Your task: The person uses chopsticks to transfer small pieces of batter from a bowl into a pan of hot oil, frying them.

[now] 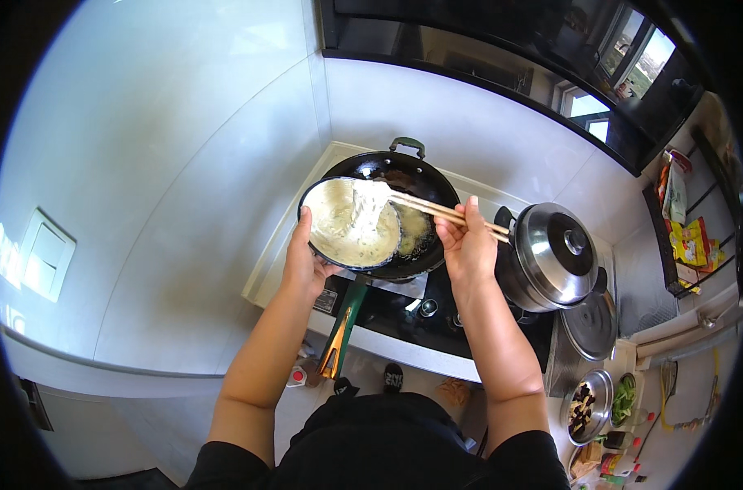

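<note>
My left hand [303, 260] grips the rim of a bowl [330, 224] coated with pale, creamy batter. The bowl is held over the left part of a black wok [428, 184], hiding much of it. Between the fingers of my right hand [471, 245] is a pair of wooden chopsticks [428, 206], slanting left to the bowl. A lump of white batter [373, 196] clings about their tips at the bowl's far right rim. Oil with pale bits [416, 233] shows in the wok, to the right of the bowl. The wok's green handle [347, 322] points toward me.
A lidded steel pot [548, 253] stands on the stove [396, 314], right of the wok. Beyond it lie a dark round lid [590, 322], a steel bowl of cut food [600, 392] and a dish of greens [624, 396]. A wall [224, 188] rises close on the left.
</note>
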A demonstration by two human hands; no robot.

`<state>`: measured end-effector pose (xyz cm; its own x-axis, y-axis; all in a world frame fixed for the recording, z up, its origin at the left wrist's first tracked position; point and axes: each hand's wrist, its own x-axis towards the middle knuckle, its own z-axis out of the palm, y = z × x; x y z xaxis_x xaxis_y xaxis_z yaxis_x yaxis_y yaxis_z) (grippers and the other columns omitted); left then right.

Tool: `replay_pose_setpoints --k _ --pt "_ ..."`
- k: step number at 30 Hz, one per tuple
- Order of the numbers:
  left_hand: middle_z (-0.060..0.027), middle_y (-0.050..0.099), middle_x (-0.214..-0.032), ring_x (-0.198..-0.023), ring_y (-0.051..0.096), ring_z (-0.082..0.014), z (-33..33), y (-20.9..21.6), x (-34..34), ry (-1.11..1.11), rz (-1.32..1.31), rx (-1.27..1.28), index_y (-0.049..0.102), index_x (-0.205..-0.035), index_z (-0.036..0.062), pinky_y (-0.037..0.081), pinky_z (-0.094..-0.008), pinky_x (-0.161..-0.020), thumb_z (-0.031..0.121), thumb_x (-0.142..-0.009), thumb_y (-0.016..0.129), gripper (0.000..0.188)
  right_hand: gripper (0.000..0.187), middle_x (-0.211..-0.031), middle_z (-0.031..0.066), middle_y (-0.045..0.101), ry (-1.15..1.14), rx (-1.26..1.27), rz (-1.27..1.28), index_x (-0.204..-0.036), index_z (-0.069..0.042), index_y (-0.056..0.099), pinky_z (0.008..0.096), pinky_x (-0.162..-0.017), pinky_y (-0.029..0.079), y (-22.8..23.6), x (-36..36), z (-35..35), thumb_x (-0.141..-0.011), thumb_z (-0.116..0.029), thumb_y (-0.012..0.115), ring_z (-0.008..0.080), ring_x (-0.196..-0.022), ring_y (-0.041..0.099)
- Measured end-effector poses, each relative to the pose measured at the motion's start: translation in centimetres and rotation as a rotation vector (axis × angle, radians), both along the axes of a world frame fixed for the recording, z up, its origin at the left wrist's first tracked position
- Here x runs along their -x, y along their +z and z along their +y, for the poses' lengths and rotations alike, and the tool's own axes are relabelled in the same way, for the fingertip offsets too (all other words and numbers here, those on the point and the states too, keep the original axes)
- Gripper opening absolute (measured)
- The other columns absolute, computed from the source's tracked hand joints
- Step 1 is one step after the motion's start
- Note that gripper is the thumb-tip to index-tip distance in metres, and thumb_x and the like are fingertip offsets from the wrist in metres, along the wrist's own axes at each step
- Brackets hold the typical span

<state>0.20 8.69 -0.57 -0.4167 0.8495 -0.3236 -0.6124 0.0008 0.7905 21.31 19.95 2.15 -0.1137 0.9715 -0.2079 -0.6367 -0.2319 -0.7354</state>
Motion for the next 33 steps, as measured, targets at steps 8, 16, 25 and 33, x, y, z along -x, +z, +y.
replay_pose_setpoints --k 8,16,25,33 --pt "-0.0137 0.053 -0.126 -0.108 0.057 -0.0297 1.7 -0.8 1.2 0.026 0.110 0.032 0.038 -0.133 0.0078 0.049 -0.0470 -0.083 0.064 -0.083 0.053 0.077 0.030 -0.074 0.0114 0.062 -0.124 -0.178 -0.166 -0.087 0.002 0.055 0.0266 -0.050 0.055 1.8 -2.4 1.1 -0.092 -0.028 0.061 0.0202 -0.059 0.066" --pt "-0.0139 0.054 -0.126 -0.109 0.058 -0.0294 2.5 -1.6 1.5 0.001 0.095 0.067 0.038 -0.134 0.0077 0.050 -0.0462 -0.082 0.062 -0.085 0.051 0.075 0.032 -0.072 0.0111 0.061 -0.141 -0.166 -0.242 -0.087 0.001 0.054 0.0263 -0.048 0.054 0.8 -3.7 1.1 -0.091 -0.029 0.062 0.0193 -0.056 0.065" --pt "-0.0124 0.054 -0.129 -0.114 0.056 -0.0295 2.2 -0.5 0.0 -0.077 -0.094 0.031 0.044 -0.132 0.0106 0.048 -0.0484 -0.089 0.059 -0.091 0.042 0.064 0.025 -0.076 0.0093 0.065 0.013 -0.369 -0.416 -0.083 0.004 0.063 0.0280 -0.057 0.055 2.9 -0.7 0.2 -0.088 -0.020 0.067 0.0175 -0.062 0.064" --pt "-0.0149 0.055 -0.126 -0.111 0.059 -0.0293 0.3 -0.4 1.2 -0.003 -0.195 -0.038 0.043 -0.131 0.0075 0.052 -0.0464 -0.086 0.058 -0.090 0.045 0.066 0.020 -0.084 0.0102 0.070 0.372 -1.514 -0.927 -0.088 -0.003 0.071 0.0323 -0.066 0.055 3.7 -2.0 -2.5 -0.077 -0.021 0.073 0.0260 -0.072 0.068"
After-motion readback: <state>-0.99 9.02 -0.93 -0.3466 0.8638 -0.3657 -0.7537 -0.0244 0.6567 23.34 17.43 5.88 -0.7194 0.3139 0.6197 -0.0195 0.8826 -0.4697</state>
